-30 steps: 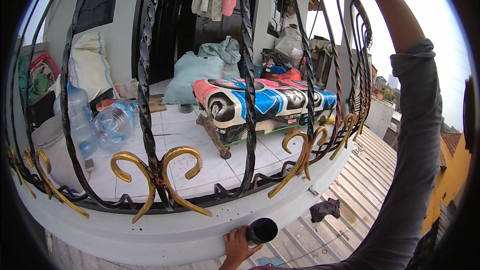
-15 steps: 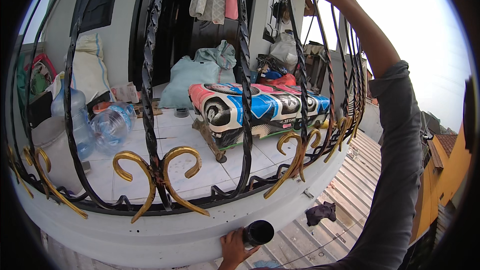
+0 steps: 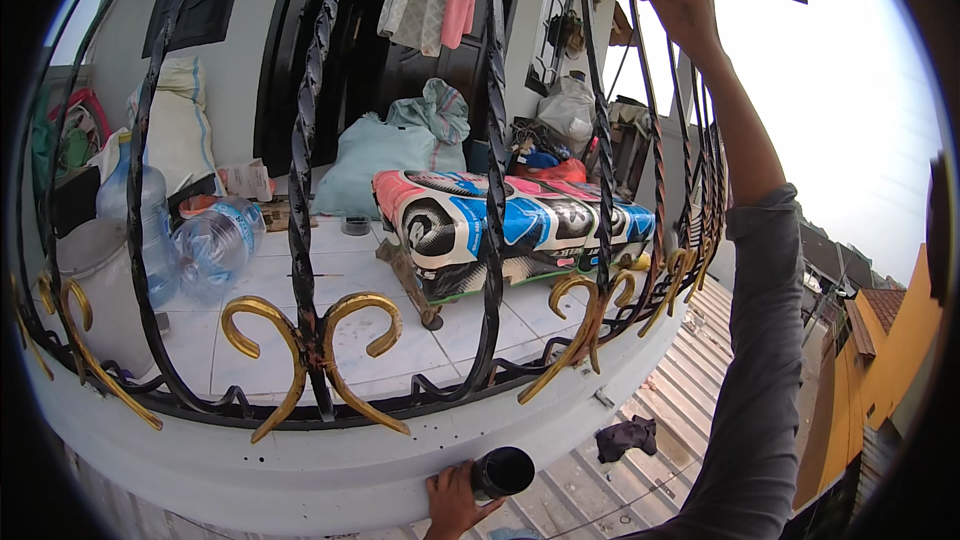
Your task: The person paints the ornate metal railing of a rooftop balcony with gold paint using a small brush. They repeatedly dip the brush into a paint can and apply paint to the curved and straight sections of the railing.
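Observation:
At the lower middle, my left hand [image 3: 456, 502] is closed around a black cup-like container [image 3: 503, 472], held in front of the white balcony ledge [image 3: 330, 470]. The container's mouth faces up and its inside looks dark. My right arm stretches up along the right side in a grey sleeve. High up by the top of the railing, my right hand [image 3: 678, 2] has its fingers pinched together on something dark and thin that I cannot make out. Between me and the balcony stands the black twisted-bar railing [image 3: 303, 175], with gold scrolls [image 3: 365, 315] near its foot.
Behind the bars are a bench-like piece under a colourful printed cover [image 3: 520, 225], clear water jugs [image 3: 215, 245], a pale-blue sack [image 3: 370, 165] and a white sack [image 3: 175, 120]. Below right lies a corrugated roof [image 3: 640, 420] with a dark cloth [image 3: 627, 438] on it.
My right hand shows lower and more fully at the railing's top. The view has shifted slightly. My left hand still grips the black container, a little lower and further left in the picture.

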The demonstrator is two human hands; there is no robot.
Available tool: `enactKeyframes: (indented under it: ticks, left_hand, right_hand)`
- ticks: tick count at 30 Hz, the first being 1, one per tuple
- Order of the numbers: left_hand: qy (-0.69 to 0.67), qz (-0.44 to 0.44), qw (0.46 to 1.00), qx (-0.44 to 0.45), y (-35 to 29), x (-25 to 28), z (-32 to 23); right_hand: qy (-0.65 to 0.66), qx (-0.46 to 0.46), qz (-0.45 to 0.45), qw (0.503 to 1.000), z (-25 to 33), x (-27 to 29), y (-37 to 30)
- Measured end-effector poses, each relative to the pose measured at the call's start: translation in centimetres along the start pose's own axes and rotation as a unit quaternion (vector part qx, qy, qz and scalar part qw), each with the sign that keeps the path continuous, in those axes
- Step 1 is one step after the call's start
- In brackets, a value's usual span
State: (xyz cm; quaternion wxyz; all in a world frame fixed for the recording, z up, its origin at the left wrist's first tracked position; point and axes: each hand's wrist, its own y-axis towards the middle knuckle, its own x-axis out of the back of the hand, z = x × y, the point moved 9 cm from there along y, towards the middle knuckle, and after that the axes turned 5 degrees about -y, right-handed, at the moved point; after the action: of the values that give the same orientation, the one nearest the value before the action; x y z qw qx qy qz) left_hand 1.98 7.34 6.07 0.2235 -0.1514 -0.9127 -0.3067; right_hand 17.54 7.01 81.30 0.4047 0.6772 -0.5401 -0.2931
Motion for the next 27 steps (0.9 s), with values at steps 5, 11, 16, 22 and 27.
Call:
enactKeyframes:
  ticks: [5,11,16,22,27]
  left_hand:
    - [0.026,-0.005,1.0,-0.01,0.0,0.0,-0.1]
    - [0.097,-0.016,0.994,-0.057,-0.3,-0.6,0.2]
    - [0.154,-0.021,0.984,-0.083,-0.4,-1.5,1.4]
    - [0.143,-0.028,0.986,-0.083,-0.5,-1.6,1.3]
    - [0.149,-0.041,0.983,-0.103,-0.8,-1.4,1.0]
  right_hand:
    - [-0.156,0.139,0.087,0.974,5.5,-1.2,-0.4]
    - [0.054,-0.058,0.142,0.987,7.9,2.5,3.3]
    - [-0.06,-0.089,0.211,0.971,5.9,0.2,5.4]
    - [-0.06,-0.029,0.268,0.961,7.7,-0.3,5.5]
    - [-0.11,-0.107,0.312,0.937,8.1,-0.6,5.1]
